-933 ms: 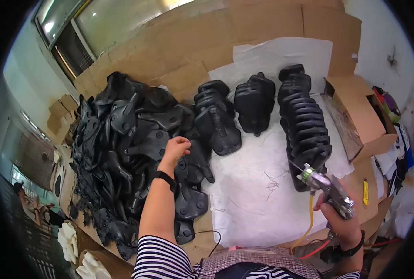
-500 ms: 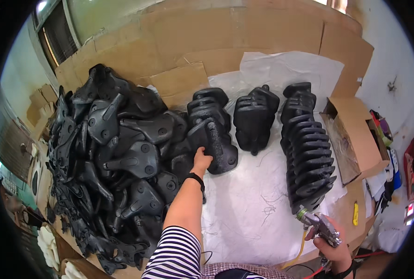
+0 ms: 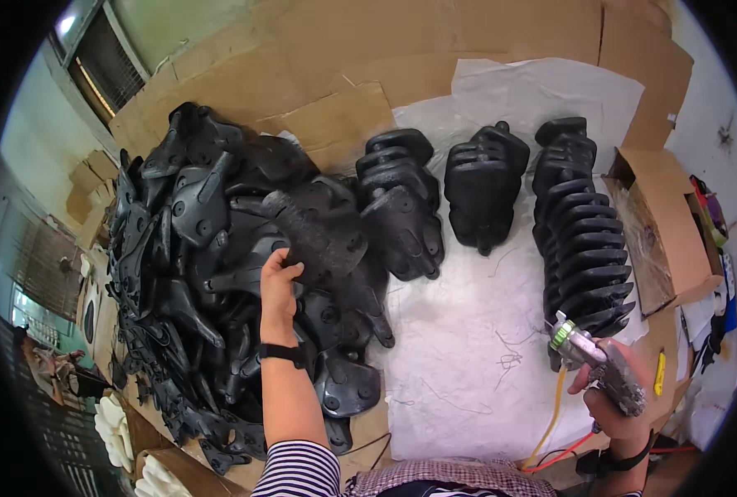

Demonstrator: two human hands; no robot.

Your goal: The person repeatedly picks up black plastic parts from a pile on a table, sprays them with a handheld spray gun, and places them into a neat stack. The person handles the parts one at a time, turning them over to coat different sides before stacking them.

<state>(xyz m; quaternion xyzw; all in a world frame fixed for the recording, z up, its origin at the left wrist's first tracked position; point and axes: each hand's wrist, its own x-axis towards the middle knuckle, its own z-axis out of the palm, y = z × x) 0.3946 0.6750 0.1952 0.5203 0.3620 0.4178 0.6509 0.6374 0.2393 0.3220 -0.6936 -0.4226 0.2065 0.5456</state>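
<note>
My left hand (image 3: 280,277) pinches the edge of a black moulded part (image 3: 325,242) with a dull, rough face. That part is held over the right side of a large heap of similar black parts (image 3: 234,282). In my right hand (image 3: 619,406) is a metal spray gun (image 3: 602,364) with a green ring near its nozzle, fingers wrapped round its handle. The gun's nozzle is close to the near end of a long row of nested black parts (image 3: 588,248). Two shorter stacks, a left stack (image 3: 401,203) and a middle stack (image 3: 484,186), stand further back.
White sheeting (image 3: 459,356) covers the table under the stacks, with thin dark strands on it. Cardboard (image 3: 501,33) lines the back. An open carton (image 3: 671,236) and a yellow cutter (image 3: 660,373) lie at right. A yellow hose (image 3: 557,406) and a red hose run below the gun.
My left hand has moved left from the left stack to above the heap, carrying the rough-faced part. The spray gun stays in my right hand; the whole view has shifted slightly.
</note>
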